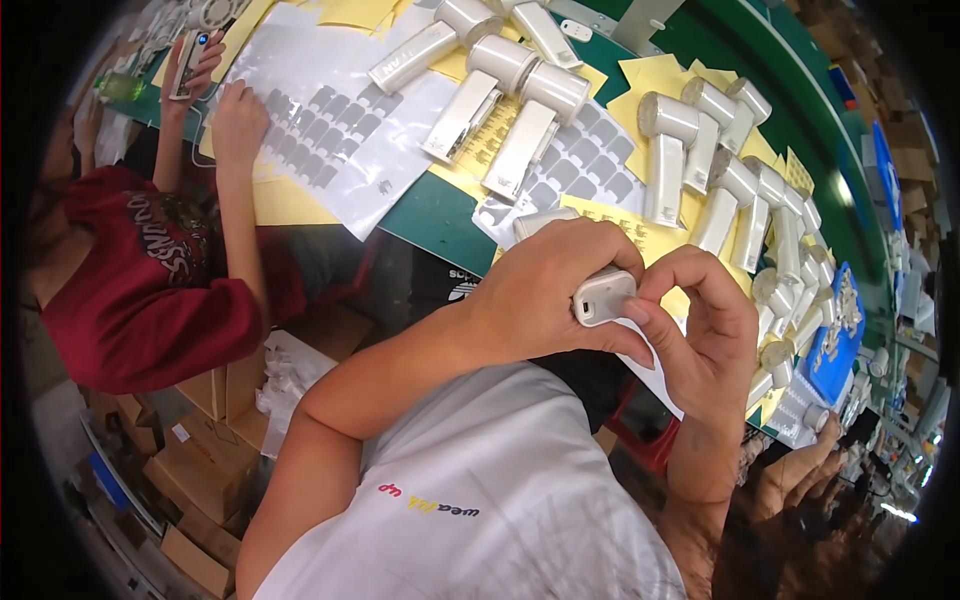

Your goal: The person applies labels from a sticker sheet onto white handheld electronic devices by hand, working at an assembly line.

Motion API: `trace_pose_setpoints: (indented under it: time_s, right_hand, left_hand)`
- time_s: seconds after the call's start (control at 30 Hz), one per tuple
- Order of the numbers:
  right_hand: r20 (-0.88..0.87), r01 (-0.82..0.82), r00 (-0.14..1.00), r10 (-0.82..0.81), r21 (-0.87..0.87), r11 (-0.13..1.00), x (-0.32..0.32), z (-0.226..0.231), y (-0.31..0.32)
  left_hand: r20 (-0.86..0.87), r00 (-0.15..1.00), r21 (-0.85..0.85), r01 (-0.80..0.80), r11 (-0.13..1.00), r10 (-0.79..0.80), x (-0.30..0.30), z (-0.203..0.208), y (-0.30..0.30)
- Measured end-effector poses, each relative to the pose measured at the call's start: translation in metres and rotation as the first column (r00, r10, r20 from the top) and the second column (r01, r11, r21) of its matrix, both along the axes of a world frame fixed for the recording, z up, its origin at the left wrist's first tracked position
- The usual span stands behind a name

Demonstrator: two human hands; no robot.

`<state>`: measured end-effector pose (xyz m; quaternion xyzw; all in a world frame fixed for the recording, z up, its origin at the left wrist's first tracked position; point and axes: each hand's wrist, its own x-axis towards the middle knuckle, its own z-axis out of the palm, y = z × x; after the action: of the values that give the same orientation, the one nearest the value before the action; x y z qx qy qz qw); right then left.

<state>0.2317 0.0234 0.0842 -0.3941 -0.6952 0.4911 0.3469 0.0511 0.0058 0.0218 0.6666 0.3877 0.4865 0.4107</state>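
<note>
My left hand (540, 290) is wrapped round a white handheld fan (603, 298). The rounded end of its handle, with a small dark port, faces up toward me; the rest is hidden in my palm. My right hand (700, 320) is closed beside it, thumb and index finger curled together at the edge of that end. Whatever the right fingertips pinch, if anything, is too small to make out. Just beyond my left hand lies another white piece (545, 222), partly covered by the hand. Part of a white sheet (655, 378) shows under my hands.
Several similar white devices with cylindrical heads (500, 62) lie on yellow sheets (650, 85) across the green table (430, 210). Grey-label sheets (330, 130) are at left. A blue tray (835, 350) holds small parts at right. Beside me a co-worker in a red shirt (160, 280) holds a device.
</note>
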Motion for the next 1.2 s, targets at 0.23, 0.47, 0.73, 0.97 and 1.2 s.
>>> trace_pose_setpoints:
  time_s: [0.23, 0.47, 0.73, 0.97, 1.2]
  right_hand:
    - [-0.007, -0.036, 0.999, 0.036, 0.049, 0.998, 0.0007, -0.0012, 0.0014]
    - [0.028, -0.059, 0.998, 0.057, 0.068, 0.996, 0.003, -0.002, 0.0034]
    - [-0.049, -0.046, 0.998, 0.044, -0.057, 0.997, 0.0053, -0.0033, 0.0016]
    - [-0.095, -0.034, 0.995, 0.023, -0.12, 0.992, 0.0036, -0.0022, 0.0037]
    - [-0.016, -0.039, 0.999, 0.039, -0.043, 0.998, -0.0004, 0.0003, 0.0034]
  left_hand:
    - [0.003, 1.0, 0.004, -0.016, 1.0, 0.016, 0.0016, -0.0022, -0.0018]
    - [0.025, 1.0, -0.015, -0.01, 1.0, 0.01, 0.0027, -0.0026, -0.0014]
    - [0.016, 1.0, 0.007, -0.01, 1.0, 0.01, 0.0016, -0.0017, 0.0001]
    - [0.0, 1.0, 0.022, -0.017, 1.0, 0.017, 0.0011, -0.0007, 0.0006]
    - [0.014, 1.0, 0.001, -0.025, 1.0, 0.025, 0.0005, -0.001, 0.0003]
